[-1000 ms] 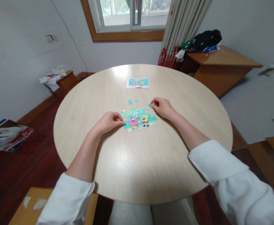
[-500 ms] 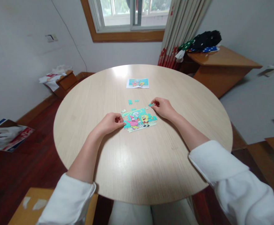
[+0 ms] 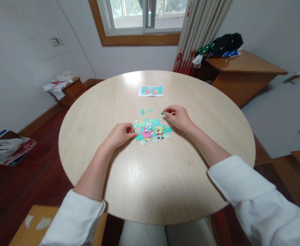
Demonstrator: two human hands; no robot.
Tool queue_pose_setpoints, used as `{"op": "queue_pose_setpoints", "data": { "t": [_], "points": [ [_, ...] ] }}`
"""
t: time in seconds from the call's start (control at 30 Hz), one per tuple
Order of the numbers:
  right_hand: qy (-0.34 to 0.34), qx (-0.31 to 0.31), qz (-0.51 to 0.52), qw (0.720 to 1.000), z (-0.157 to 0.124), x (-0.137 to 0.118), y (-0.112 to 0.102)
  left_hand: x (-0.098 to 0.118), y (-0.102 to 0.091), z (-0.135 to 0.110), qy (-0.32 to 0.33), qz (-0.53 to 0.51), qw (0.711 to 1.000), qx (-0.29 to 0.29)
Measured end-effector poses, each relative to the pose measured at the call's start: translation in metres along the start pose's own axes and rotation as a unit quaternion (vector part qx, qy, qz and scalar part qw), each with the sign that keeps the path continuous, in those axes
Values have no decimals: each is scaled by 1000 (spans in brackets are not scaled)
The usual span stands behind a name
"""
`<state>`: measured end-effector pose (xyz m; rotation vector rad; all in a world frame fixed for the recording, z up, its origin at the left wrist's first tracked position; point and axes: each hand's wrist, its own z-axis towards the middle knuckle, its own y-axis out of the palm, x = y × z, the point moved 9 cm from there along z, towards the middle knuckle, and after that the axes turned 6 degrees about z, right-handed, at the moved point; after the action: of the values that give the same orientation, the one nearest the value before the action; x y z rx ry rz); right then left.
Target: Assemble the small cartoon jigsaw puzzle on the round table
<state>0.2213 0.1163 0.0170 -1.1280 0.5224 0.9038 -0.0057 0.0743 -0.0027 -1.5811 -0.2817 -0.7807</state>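
A partly joined jigsaw puzzle point(image 3: 152, 131) with cartoon figures on turquoise lies flat on the table. At its left edge rests my left hand point(image 3: 121, 134), fingers curled and closed, thumb and fingertips against the border. Just above the puzzle's upper right corner is my right hand point(image 3: 177, 117), pinching a small turquoise puzzle piece point(image 3: 162, 113) tilted nearly edge-on. Two small clusters of loose pieces, a left cluster point(image 3: 142, 111) and a right cluster point(image 3: 150, 110), lie behind the puzzle. A pale piece point(image 3: 135, 121) touches or nearly touches the upper left corner.
The round wooden table point(image 3: 150, 191) carries a printed reference picture point(image 3: 151, 91) farther back. Beyond it are a window point(image 3: 144, 17) and a curtain point(image 3: 201, 27). A wooden cabinet point(image 3: 244, 65) with a heap of cloth point(image 3: 224, 44) stands at right.
My right hand has shifted slightly left and up, and the piece in it has turned from lying flatter to nearly edge-on. My left hand stays at the puzzle's left edge.
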Motion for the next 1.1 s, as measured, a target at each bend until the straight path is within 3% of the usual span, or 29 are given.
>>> {"op": "queue_pose_setpoints", "data": {
  "t": [0.2, 0.27, 0.53, 0.87, 0.97, 1.1],
  "points": [
    [43, -25, 136, 989, -6, 0, 15, -7, -35, -1, -29, -32, 986, 160],
    [63, -38, 182, 981, -10, 0, 24, -10, -38, -1, -32, -64, 981, 181],
    [96, -88, 310, 942, -28, -26, 57, -1, -4, 5, -5, -224, 970, 91],
    [109, -113, 359, 920, -39, -39, 74, 12, 7, 6, 12, -279, 959, 46],
    [100, -119, 345, 926, -40, -40, 75, 2, -7, 7, -11, -258, 961, 100],
    [77, -100, 293, 948, -37, -35, 70, -27, -40, 1, -72, -200, 951, 224]
  ]
}}
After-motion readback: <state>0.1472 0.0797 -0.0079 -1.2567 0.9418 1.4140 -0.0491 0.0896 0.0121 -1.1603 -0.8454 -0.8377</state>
